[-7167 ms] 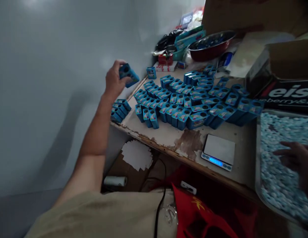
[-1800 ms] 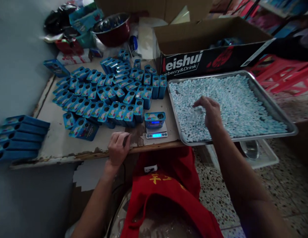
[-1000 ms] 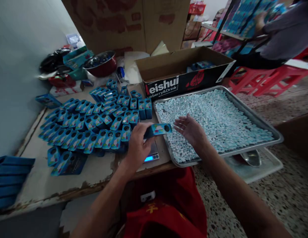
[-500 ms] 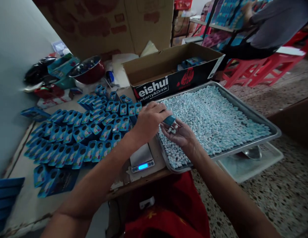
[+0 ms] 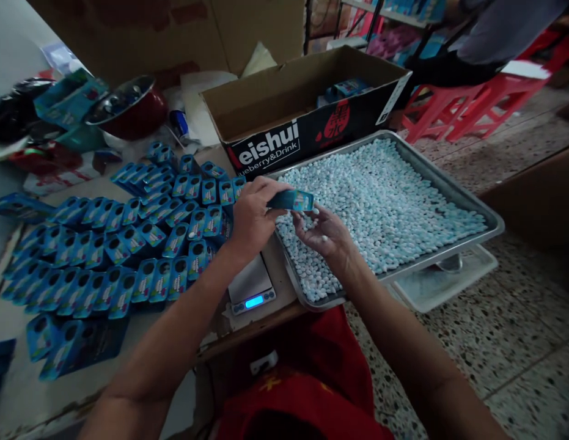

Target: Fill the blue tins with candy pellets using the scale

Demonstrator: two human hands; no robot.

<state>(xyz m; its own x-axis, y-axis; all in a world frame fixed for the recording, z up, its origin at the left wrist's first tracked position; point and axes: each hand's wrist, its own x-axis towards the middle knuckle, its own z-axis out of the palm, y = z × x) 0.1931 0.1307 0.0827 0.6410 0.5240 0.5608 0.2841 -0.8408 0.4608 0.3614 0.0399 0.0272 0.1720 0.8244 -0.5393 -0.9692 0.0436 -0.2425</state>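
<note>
My left hand [image 5: 254, 214] is closed around a small blue box [image 5: 291, 200], held sideways and tipped over my right hand. My right hand [image 5: 325, 233] is cupped palm up just below the box's end, with a few small white candies [image 5: 324, 238] on its palm and fingers. Beneath it lies a metal tray [image 5: 494, 221] spread with many pale blue and white candies [image 5: 371, 208]. Many more blue boxes [image 5: 121, 290] stand in rows to the left, most with a dark round opening facing up.
A small digital scale [image 5: 251, 286] with a lit display sits at the table's front edge. Behind the tray stands an open carton [image 5: 284, 143] with some blue boxes inside. A red bowl [image 5: 132, 113] is at the back left. Another person sits near red stools [image 5: 472, 110].
The blue box has turned from pointing down into my right palm to lying nearly level above it. The view has shifted, so the table contents sit further left and slightly higher.
</note>
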